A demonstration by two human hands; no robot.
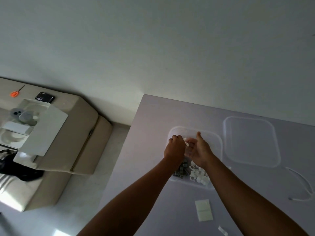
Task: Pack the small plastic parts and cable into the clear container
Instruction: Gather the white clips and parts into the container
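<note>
A clear container (215, 138) stands on the white table (153, 116). Grey parts (182, 169) and white plastic parts (198, 175) lie in its near end. Both hands hover over its far half. My left hand (175, 147) has its fingers curled and pinches small white parts (186, 142). My right hand (200, 150) is cupped with the palm up, fingers relaxed, right beside those parts. A white cable (305, 183) lies curved on the table at the right edge.
The container's clear lid (252, 142) lies flat to the right of it. A pale adhesive pad strip (203, 210) and a small clear piece (223, 230) lie near the front. A beige sofa (81, 137) with an open box stands left of the table.
</note>
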